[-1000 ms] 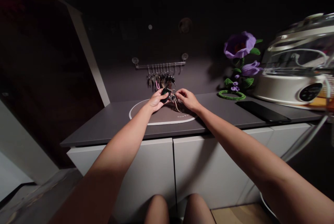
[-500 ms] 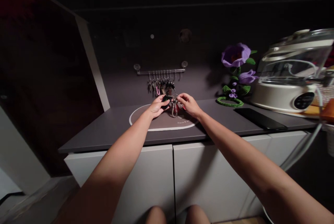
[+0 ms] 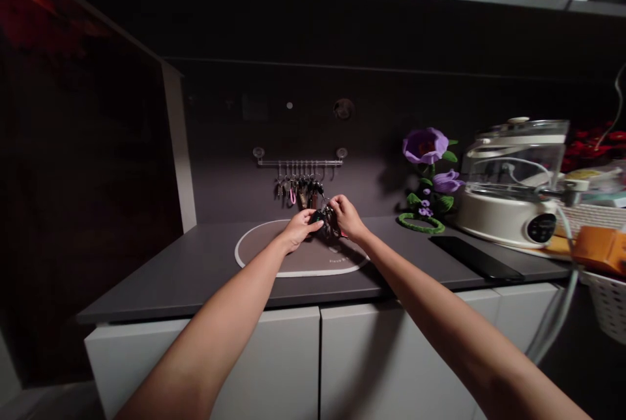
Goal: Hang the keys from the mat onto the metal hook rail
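Left hand (image 3: 298, 229): arm reaching forward, fingers curled closed around the dark fob of the key bunch.
Right hand (image 3: 348, 216): closed, fingers pinching the same bunch from the other side.
Key bunch (image 3: 327, 220): metal rings and keys, held between both hands above the oval mat.
Oval mat (image 3: 274, 257): brown, white-edged, flat on the dark tabletop (image 3: 195, 283).
Steel rail (image 3: 300, 162): hung with hooked keys (image 3: 300, 192).

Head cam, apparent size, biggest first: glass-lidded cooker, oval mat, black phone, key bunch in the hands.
1. Oval mat and glass-lidded cooker: they look about alike, so I won't rank them.
2. Black phone
3. Key bunch
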A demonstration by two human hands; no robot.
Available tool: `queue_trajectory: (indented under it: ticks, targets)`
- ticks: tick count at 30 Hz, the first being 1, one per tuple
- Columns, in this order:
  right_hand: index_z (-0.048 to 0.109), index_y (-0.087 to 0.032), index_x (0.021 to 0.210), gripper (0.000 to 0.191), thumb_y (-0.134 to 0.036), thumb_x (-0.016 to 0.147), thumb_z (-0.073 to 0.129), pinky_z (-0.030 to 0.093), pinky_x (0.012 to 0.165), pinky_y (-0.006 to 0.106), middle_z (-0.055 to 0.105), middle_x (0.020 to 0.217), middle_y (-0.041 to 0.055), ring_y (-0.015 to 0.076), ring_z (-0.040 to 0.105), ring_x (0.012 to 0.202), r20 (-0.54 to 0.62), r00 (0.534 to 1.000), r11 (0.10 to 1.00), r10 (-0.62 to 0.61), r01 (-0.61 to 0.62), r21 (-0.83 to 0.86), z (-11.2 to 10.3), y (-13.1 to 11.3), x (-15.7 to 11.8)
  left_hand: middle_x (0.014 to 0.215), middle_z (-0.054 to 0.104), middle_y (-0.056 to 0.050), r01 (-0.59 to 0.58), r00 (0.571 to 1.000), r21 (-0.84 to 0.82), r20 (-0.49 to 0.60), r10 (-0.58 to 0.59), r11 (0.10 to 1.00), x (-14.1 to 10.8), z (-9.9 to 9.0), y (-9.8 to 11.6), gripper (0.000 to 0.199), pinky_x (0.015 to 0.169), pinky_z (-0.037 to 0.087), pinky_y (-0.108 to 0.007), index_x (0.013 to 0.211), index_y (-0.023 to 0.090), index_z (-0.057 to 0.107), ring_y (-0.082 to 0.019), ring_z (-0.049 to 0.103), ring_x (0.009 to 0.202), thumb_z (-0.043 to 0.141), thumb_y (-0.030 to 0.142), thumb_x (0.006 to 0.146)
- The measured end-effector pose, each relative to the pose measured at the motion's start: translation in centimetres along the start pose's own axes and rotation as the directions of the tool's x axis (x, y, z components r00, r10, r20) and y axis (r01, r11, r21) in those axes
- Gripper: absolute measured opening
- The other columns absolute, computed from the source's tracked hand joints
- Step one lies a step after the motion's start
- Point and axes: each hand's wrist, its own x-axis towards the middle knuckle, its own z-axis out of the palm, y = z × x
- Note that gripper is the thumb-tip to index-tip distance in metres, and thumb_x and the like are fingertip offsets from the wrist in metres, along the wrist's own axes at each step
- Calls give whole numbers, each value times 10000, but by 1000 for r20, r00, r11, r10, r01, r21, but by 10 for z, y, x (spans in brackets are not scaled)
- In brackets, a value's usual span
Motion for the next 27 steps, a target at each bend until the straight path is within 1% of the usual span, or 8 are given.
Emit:
queue_trajectory:
  ticks: [3, 6, 8, 11, 14, 17, 20, 27]
  targets:
    - [426, -199, 750, 219, -394, 813, 347, 395, 630, 235, 504, 716, 0, 125, 457, 671, -21, 1000, 1000, 12, -13, -14, -1, 1, 12, 954, 608, -42, 4, 999, -17, -32, -4, 1000, 4, 0, -3, 462, 702, 465, -261, 955, 171, 530, -101, 577, 753, 758, 302, 575]
    - [434, -200, 751, 208, -381, 815, 356, 403, 614, 233, 502, 679, -8, 122, 465, 652, -60, 998, 999, 16, -18, -32, -4, 4, 28, 908, 594, -43, -5, 993, 24, -116, 8, 1000, 9, -1, -8, 417, 720, 476, -274, 925, 163, 531, -107, 575, 774, 738, 331, 604]
    - [443, -195, 761, 197, -369, 813, 367, 408, 607, 233, 506, 663, -13, 118, 469, 638, -77, 997, 999, 20, -24, -49, -7, 6, 41, 823, 586, -38, -18, 986, 106, -165, 35, 994, 11, -2, -11, 388, 676, 480, -265, 882, 152, 543, -111, 575, 736, 725, 362, 612]
    - [452, -183, 762, 199, -362, 808, 379, 415, 602, 230, 514, 651, -16, 110, 471, 618, -99, 995, 997, 30, -37, -68, -10, 8, 61, 693, 566, -22, -35, 976, 222, -200, 80, 974, 12, -2, -14, 335, 580, 461, -230, 772, 136, 553, -105, 562, 638, 700, 400, 627]
    - [455, -176, 736, 196, -352, 801, 395, 418, 605, 225, 517, 638, -12, 106, 478, 610, -141, 989, 995, 36, -49, -89, -13, 10, 82, 617, 553, -10, -38, 966, 297, -234, 112, 954, 13, -2, -16, 307, 511, 430, -212, 688, 134, 544, -87, 524, 542, 672, 409, 649]
    - [457, -175, 713, 180, -324, 798, 403, 423, 623, 227, 528, 634, -3, 108, 489, 614, -178, 982, 990, 65, -87, -113, -14, 10, 99, 578, 549, -5, -41, 965, 354, -228, 128, 934, 14, -2, -18, 295, 472, 406, -211, 650, 141, 537, -79, 494, 484, 638, 417, 674]
    - [461, -171, 684, 178, -298, 795, 404, 423, 636, 231, 539, 628, 6, 112, 492, 615, -182, 976, 979, 119, -146, -143, -11, 10, 111, 562, 546, -4, -45, 966, 402, -215, 142, 915, 15, -3, -21, 294, 456, 390, -210, 627, 148, 528, -82, 488, 469, 604, 424, 694]
    - [477, -159, 607, 225, -293, 777, 411, 398, 586, 221, 494, 550, 0, 108, 457, 551, -174, 962, 963, 210, -234, -135, 0, 18, 124, 576, 553, -8, -37, 967, 493, -202, 156, 869, 14, -4, -22, 262, 468, 386, -219, 618, 159, 512, -84, 488, 461, 522, 385, 750]
